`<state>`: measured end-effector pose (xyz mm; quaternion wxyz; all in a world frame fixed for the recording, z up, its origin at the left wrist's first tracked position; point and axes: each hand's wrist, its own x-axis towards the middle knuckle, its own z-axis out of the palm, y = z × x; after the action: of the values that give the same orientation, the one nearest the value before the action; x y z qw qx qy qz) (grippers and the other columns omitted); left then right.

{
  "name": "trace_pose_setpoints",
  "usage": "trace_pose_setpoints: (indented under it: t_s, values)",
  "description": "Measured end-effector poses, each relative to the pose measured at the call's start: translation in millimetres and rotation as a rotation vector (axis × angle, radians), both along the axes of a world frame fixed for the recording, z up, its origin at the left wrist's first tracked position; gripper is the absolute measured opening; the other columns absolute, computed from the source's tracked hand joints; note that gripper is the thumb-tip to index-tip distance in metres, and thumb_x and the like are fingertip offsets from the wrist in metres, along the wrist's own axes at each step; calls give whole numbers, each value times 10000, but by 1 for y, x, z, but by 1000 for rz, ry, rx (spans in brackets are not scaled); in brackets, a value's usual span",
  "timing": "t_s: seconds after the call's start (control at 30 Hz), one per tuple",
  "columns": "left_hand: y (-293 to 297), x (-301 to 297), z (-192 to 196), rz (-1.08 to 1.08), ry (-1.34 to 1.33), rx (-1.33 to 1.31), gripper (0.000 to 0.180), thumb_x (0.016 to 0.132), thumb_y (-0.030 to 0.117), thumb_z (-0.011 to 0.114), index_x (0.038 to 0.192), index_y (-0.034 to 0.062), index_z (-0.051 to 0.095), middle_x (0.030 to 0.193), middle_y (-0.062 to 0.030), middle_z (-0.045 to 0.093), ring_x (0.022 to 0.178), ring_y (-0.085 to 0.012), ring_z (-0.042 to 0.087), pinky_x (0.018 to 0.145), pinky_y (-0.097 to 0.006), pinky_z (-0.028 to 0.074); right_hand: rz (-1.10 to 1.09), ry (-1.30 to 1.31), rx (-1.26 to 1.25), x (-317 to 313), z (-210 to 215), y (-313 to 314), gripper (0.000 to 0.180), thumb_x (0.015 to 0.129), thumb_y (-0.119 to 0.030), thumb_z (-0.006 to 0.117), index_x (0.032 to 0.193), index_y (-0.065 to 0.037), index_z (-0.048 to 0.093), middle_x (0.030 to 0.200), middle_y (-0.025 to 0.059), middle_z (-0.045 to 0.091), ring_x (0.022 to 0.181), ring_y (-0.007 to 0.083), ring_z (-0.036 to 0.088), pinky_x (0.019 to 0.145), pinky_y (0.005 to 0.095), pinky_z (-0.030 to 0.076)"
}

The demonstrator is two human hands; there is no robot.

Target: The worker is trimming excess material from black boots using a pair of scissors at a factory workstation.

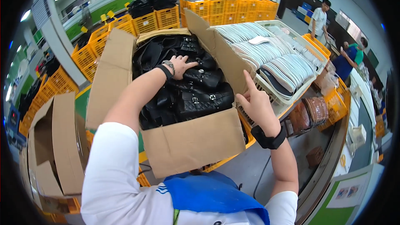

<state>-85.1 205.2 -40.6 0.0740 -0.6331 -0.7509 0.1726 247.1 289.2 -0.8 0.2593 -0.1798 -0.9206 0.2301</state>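
An open cardboard box (191, 143) stands in front of me, filled with black quilted leather pieces (196, 100) with buckled straps; they look like boot uppers. My left hand (181, 66) lies open on the pieces near the far side, fingers spread. My right hand (256, 105) is by the box's right flap (227, 56), its index finger stretched out and other fingers partly bent, with nothing seen in it. Whether that finger touches the flap I cannot tell. Right of the flap, a pale plastic basket (293, 100) holds rows of whitish insoles (287, 68), one dark-faced at the front.
Empty-looking open cartons (68, 141) stand at my left. Yellow crates (146, 24) line the back and left, some piled with black goods (154, 1). Brown wrapped rolls (314, 110) lie at the right beside a white-edged bench (346, 141). Two people (318, 21) stand at the far right.
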Motion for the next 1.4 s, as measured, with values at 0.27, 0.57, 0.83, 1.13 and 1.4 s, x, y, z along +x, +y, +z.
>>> trace_pose_setpoints:
  t_s: [0.27, 0.57, 0.83, 1.13, 1.4]
  values:
    - [10, 7, 52, -231, 91, 8, 467, 674, 111, 597, 1133, 72, 524, 792, -155, 631, 755, -309, 624, 630, -394, 497, -187, -7, 177, -9, -5, 10, 647, 791, -177, 604, 1366, -88, 320, 595, 192, 575, 578, 366, 583, 577, 446, 473]
    - [-66, -8, 21, -111, -734, -239, 982, 702, 419, 701, 1386, -29, 156, 1202, -249, 473, 1162, -339, 458, 998, -375, 353, 209, -292, 176, -51, 4, -53, 603, 734, -165, 662, 1278, -83, 415, 803, 218, 608, 730, 372, 598, 648, 437, 487]
    - [-19, -39, 33, 427, -461, -408, 1040, 659, 834, 391, 1196, -48, 515, 1243, -219, 501, 1141, -301, 505, 915, -361, 425, 309, -637, 207, -86, -28, -25, 963, 641, -276, 780, 1411, -173, 212, 1129, 219, 466, 949, 378, 526, 819, 414, 456]
    - [-60, -39, -6, 605, -1354, -247, 722, 815, 634, 472, 1229, 44, 514, 1246, -108, 520, 1093, -164, 517, 945, -305, 396, 343, -589, 485, -104, -48, -32, 1082, 587, -291, 818, 1430, -256, 140, 1382, 258, 217, 1077, 425, 428, 866, 461, 426]
    - [-66, -43, 7, 699, -1490, -303, 634, 822, 555, 548, 1204, 50, 536, 1162, -87, 582, 1041, -152, 558, 920, -289, 418, 384, -725, 283, -110, -38, -32, 1103, 590, -272, 824, 1428, -285, 107, 1427, 299, 90, 1200, 533, 297, 969, 533, 321]
